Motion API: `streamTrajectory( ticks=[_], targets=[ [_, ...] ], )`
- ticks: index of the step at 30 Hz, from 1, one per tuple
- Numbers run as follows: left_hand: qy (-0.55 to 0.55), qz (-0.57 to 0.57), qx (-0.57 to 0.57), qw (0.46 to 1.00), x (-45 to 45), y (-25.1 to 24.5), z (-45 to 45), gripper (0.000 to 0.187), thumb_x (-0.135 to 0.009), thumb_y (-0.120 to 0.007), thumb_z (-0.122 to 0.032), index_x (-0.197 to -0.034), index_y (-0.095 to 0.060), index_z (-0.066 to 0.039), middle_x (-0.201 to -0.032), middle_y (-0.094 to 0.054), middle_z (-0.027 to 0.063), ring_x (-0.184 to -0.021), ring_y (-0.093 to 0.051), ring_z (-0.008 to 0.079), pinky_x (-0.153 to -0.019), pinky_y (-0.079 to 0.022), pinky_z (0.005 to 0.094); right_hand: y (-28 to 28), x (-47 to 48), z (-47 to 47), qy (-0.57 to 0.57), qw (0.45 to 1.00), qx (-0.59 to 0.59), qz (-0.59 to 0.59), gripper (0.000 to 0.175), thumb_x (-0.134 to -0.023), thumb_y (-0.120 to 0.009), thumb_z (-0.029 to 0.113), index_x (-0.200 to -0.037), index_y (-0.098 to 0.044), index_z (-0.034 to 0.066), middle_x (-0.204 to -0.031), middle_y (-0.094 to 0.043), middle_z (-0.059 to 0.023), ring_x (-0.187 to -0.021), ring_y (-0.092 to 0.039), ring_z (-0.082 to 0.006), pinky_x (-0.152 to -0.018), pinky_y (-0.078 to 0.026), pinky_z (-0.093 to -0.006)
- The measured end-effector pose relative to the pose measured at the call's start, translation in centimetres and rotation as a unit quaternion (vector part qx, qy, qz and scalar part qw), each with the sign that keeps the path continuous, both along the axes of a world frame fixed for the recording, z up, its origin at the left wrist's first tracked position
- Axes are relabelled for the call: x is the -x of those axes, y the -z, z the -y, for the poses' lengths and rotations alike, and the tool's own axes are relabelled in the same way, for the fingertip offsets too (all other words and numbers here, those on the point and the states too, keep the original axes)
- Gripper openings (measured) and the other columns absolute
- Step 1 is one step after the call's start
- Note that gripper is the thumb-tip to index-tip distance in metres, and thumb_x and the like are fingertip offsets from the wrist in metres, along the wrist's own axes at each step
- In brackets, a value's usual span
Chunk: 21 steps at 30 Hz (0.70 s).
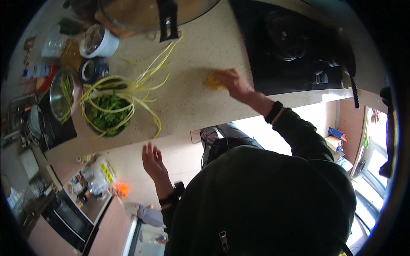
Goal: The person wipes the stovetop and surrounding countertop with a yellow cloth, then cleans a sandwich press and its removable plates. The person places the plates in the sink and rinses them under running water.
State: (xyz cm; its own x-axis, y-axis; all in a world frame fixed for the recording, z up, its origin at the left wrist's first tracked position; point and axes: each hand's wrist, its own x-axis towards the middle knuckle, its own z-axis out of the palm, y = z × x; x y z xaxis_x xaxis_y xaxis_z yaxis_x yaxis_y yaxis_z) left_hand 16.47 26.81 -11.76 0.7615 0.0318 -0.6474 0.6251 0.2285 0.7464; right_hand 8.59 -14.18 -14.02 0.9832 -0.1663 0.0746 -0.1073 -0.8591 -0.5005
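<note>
My right hand [231,84] presses a yellow cloth or sponge [212,83] against the speckled countertop [189,105]; blur hides which it is. It is a little left of the black cooktop [294,60]. Off the counter's front edge hangs my left hand [155,161], empty, with its fingers somewhat apart. Beyond it stands a metal bowl or pot of green leaves [110,110]. Long pale yellow-green stalks [141,92] lie across that vessel and trail onto the counter.
A large pan's glass lid [137,14] with a black handle [168,20] is at the back. At the left are a white tub [107,43], a roll of tape [93,70], a metal bowl [61,96] with stalks and stacked dishes [36,120]. A dark pan [347,57] sits far right.
</note>
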Motion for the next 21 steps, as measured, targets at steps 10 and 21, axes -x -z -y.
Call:
streamTrajectory(
  ticks=[10,21],
  targets=[
    [-0.011,-0.112,-0.044,0.993,9.9,-1.3,-2.7,0.041,-0.097,-0.052,-0.016,-0.134,-0.043,-0.003,-0.125,-0.056,0.0133,-0.094,-0.056,0.0181,-0.08,-0.049,0.0271,-2.4,9.6,6.3,0.42,0.907,-0.016,0.007,0.048,-0.089,-0.055,0.003,-0.135,-0.044,0.0099,-0.144,-0.033,-0.0155,-0.131,-0.034,-0.0361,-0.109,-0.034,-0.044],
    [0.016,-0.117,-0.067,0.991,13.4,-1.5,-0.4,0.04,-0.097,-0.053,-0.017,-0.133,-0.045,-0.004,-0.126,-0.056,0.0117,-0.097,-0.054,0.0175,-0.083,-0.048,0.0288,3.6,-7.9,17.2,0.195,0.909,0.36,-0.084,0.048,-0.092,-0.048,0.014,-0.14,-0.042,0.0136,-0.151,-0.024,-0.0099,-0.137,-0.023,-0.0387,-0.114,-0.024,-0.0465]
  ],
)
